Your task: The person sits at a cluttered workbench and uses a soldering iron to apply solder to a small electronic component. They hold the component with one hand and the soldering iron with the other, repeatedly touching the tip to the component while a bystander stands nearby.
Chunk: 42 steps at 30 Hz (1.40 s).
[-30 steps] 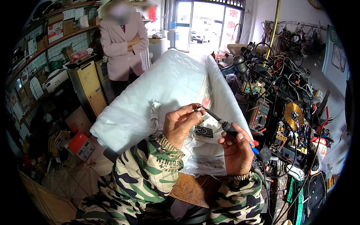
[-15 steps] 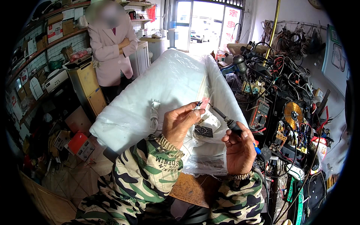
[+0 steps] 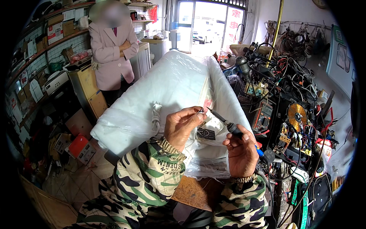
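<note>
My left hand (image 3: 179, 128) is closed in a pinch on a small dark-tipped piece (image 3: 201, 110), too small to name, above a plastic-wrapped white bundle (image 3: 148, 89). In my right hand (image 3: 244, 154) is a soldering iron (image 3: 222, 120), gripped by its black handle. Its tip points up and left, close to the piece in my left fingers; whether they touch I cannot tell. Below my hands lies a flat black part (image 3: 206, 134) among white pieces. A white power cord (image 3: 156, 116) with its plug rests on the bundle, left of my left hand.
A person (image 3: 114, 57) stands at the far left with folded arms. To the right, a bench is crowded with tangled cables (image 3: 297, 74), a multimeter (image 3: 263, 115), a copper coil (image 3: 297, 113) and circuit boards. A red-topped box (image 3: 81, 147) sits on the floor at left.
The soldering iron and my right hand have shifted slightly left, its tip moving down a little. The piece in my left fingers has tilted and sits slightly lower.
</note>
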Motion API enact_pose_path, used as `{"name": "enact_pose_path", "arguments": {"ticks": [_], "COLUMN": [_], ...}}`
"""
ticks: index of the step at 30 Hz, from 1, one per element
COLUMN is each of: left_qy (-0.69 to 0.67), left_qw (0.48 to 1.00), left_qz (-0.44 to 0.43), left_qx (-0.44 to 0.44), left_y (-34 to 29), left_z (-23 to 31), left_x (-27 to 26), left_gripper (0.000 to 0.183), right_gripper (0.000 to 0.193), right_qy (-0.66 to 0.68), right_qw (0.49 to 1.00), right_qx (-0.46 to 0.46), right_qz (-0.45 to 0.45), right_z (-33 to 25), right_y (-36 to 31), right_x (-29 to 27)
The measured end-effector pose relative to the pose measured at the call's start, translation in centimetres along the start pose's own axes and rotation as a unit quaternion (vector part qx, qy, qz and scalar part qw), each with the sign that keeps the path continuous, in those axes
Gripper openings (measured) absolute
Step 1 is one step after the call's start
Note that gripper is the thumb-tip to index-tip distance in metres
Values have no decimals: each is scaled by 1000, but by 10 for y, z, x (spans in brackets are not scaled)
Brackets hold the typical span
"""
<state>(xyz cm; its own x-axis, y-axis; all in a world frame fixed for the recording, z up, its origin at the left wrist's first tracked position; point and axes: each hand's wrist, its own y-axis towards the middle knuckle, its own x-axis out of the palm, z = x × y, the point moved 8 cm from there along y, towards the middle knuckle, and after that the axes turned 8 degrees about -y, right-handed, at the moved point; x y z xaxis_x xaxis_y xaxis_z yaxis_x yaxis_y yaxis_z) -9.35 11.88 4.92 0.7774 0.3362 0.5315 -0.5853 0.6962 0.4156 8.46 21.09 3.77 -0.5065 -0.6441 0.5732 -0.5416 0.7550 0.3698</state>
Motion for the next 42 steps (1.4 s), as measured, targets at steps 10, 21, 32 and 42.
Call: {"name": "enact_pose_path", "arguments": {"ticks": [10, 21, 32, 42], "left_qy": [-5, -2, -1, 12], "left_qw": [1000, 1000, 1000, 1000], "left_qz": [-19, -26, -21, -14], "left_qx": [15, 17, 16, 12], "left_y": [-1, -1, -1, -3], "left_z": [6, 7, 8, 11], "left_x": [3, 1, 2, 1], "left_gripper": [21, 23, 21, 23], "right_gripper": [40, 39, 40, 39], "right_qy": [9, 4, 3, 2], "right_qw": [1000, 1000, 1000, 1000], "right_qx": [12, 21, 24, 26], "right_qz": [-2, -23, -9, -8], "right_z": [3, 3, 3, 2], "right_y": [1, 0, -1, -1], "right_x": [4, 9, 9, 12]}}
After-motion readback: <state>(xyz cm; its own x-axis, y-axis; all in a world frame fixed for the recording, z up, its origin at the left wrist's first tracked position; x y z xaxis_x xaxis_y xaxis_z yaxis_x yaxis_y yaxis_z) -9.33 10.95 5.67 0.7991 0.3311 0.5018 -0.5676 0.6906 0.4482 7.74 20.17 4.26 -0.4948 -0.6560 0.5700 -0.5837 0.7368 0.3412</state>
